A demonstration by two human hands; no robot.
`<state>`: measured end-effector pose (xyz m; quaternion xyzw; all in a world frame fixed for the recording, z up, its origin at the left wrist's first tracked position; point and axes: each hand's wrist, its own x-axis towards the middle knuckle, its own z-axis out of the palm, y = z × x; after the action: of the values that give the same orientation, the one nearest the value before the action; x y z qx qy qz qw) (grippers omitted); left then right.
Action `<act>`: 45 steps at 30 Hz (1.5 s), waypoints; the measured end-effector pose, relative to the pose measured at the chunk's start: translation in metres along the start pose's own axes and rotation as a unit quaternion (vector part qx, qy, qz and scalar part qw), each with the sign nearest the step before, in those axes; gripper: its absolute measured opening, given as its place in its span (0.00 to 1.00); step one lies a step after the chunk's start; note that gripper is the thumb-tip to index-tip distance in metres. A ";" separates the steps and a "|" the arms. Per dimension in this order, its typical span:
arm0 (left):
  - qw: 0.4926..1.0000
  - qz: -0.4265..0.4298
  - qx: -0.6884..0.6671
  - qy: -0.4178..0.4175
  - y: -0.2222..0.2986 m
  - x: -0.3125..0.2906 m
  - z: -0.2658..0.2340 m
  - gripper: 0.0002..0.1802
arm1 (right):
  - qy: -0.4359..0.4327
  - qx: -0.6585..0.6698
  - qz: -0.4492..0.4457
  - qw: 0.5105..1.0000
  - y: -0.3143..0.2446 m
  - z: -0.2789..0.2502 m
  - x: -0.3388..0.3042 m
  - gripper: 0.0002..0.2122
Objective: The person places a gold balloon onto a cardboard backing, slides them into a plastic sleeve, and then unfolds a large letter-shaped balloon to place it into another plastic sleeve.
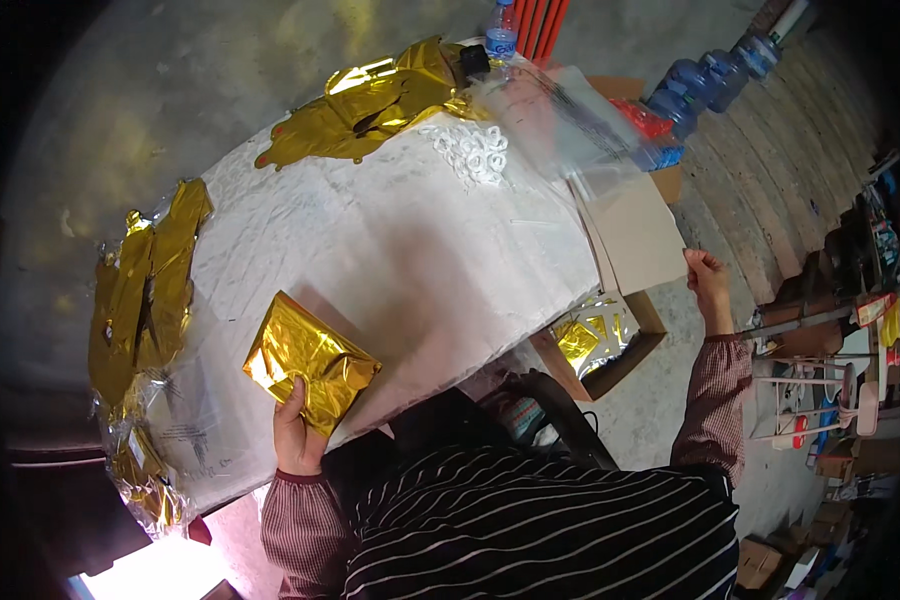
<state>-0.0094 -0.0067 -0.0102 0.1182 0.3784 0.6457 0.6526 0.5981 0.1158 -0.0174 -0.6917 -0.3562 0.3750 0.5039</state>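
My left hand (296, 436) grips a folded gold foil piece (312, 362), thumb on top, over the near left part of the white-covered table (370, 240). Out to the right, my right hand (709, 284) has its fingers closed at the corner of a beige cardboard panel (635, 235). The panel lies by the table's right edge; whether it is joined to the box below cannot be told. That open cardboard box (648, 338) holds shiny gold and silvery foil pieces (582, 341).
Flat gold foil pieces lie along the far edge (370, 110) and the left edge (170, 280). White rings (473, 152) are piled near clear plastic bags (560, 120). A water bottle (502, 35) stands at the back; large blue jugs (690, 85) and a folding chair (850, 400) are to the right.
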 end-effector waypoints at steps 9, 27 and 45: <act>1.000 -0.015 0.020 -0.014 0.000 0.001 -0.001 0.20 | -0.017 0.123 0.012 0.992 0.010 0.011 -0.027 0.03; 0.998 -0.038 0.004 -0.051 0.001 0.000 -0.003 0.24 | 0.112 -0.170 -0.076 0.976 0.003 0.028 -0.045 0.12; 0.996 -0.059 -0.042 -0.055 0.003 -0.002 -0.005 0.25 | -0.112 -0.471 -0.196 0.853 -0.074 0.127 -0.090 0.32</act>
<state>-0.0144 -0.0096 -0.0111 0.1029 0.3207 0.6139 0.7139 0.4367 0.1098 0.0421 -0.7155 -0.6723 0.1307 0.1376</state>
